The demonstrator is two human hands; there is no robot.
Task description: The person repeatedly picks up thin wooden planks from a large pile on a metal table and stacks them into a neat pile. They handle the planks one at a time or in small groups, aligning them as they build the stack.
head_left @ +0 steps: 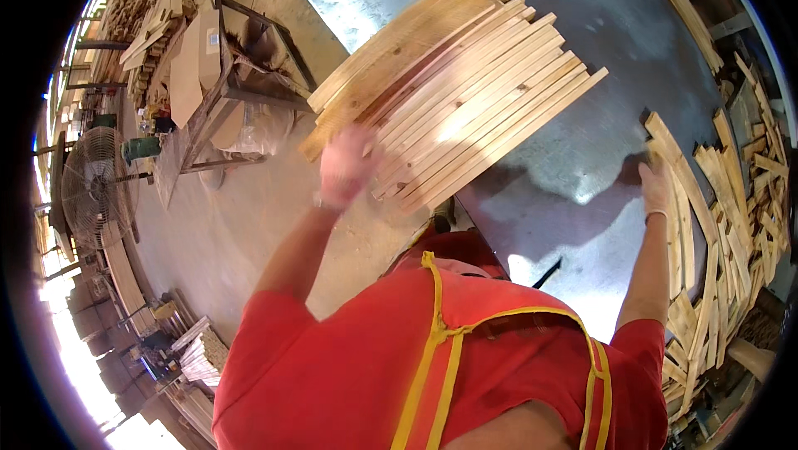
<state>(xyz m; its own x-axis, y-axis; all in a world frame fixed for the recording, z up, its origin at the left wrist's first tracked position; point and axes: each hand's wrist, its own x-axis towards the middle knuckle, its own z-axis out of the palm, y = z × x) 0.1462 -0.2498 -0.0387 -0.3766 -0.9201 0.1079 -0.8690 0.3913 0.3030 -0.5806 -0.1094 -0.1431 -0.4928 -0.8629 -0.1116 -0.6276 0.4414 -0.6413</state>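
A bundle of wooden slats (465, 88) is held at its lower left end by the left hand (345, 167), which is closed around the stacked ends. The bundle is raised above the grey metal tabletop (565, 176) and fans out toward the upper right, the far ends spreading unevenly.

The right hand (657, 188) is laid on a single flat slat (677, 172) at the right edge of the tabletop; the fingers appear curled over the slat, but whether it is fully gripped cannot be told.

The slats are long, thin, rectangular in section, and cut from pale raw timber with visible grain and some darker streaks. Each one is judged to be light and stiff along its length; as a bundle the load is judged to be moderately heavy and prone to sliding apart, since the smooth sawn faces lie loose against each other. A hold near one end, as shown, leaves the far ends free to splay; a hold nearer the middle is judged to be steadier. Splinters at sawn edges are to be expected.

A loose heap of similar offcuts (740, 201) is piled just beyond the right edge of the tabletop. The tabletop surface is smooth, dull sheet metal with bright reflections. A round wire-guarded fan (91, 188) stands well apart on the concrete floor (224, 234) at left.
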